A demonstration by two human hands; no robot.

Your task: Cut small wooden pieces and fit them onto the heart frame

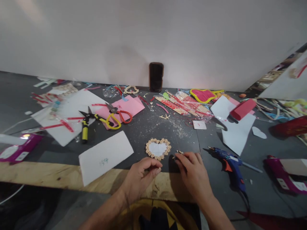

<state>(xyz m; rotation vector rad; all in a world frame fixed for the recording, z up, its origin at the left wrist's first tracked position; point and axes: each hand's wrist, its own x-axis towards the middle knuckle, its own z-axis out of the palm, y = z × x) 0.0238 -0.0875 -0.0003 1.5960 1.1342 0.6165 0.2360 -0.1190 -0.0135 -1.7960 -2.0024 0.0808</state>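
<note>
A heart-shaped piece (157, 149) with a white centre and a rim of small tan wooden bits lies flat near the table's front edge. Just below it, my left hand (145, 174) is closed, thumb and fingertips pinched on something small and pale. To the right of the heart, my right hand (193, 171) touches the table, its fingertips together beside a few small wooden bits (179, 152). Whether those fingertips hold a bit is too small to make out.
A blue glue gun (230, 164) lies at the right. White card (105, 158), pliers (85, 127) and red-and-yellow-handled scissors (120, 116) are on the left. A phone (156, 76) leans on the back wall near wooden sticks (175, 103).
</note>
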